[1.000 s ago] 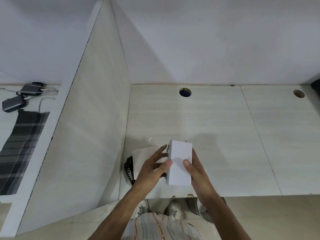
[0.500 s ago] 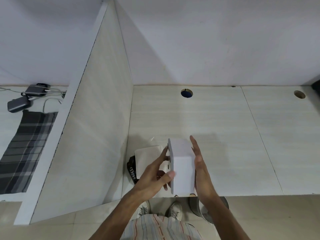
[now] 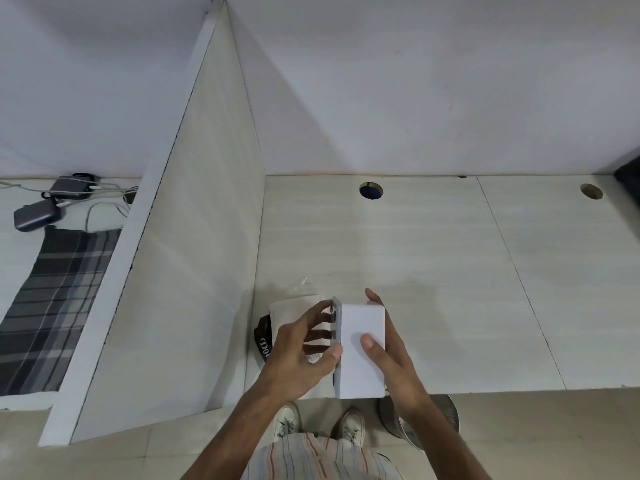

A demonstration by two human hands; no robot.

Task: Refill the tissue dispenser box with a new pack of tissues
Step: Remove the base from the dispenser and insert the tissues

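Two hands hold the white box (image 3: 362, 351) over the near edge of the desk (image 3: 433, 271), nearest the person. The right hand (image 3: 391, 362) cups its right side, thumb flat on the upper face and fingers (image 3: 374, 296) reaching past the far end. The left hand (image 3: 298, 355) has its thumb on the left seam and its fingers curled into the gap along that side, seemingly working at a lid or base panel. The box looks stiff, smooth and light, probably plastic, so it may slip; gripping the long sides with the palm, as the right hand does, seems the safe hold, while the seam is the place to pry.

Just left of the box, on the desk, lies a soft pale pack (image 3: 294, 306) in clear film, likely the new tissues; it should squash easily and is best taken by its broad faces. Beside it sits a black strap (image 3: 262, 337) with white lettering, only "00" or similar legible. No writing is readable on the box. Farther off, a cable hole (image 3: 371, 190) opens near the wall.
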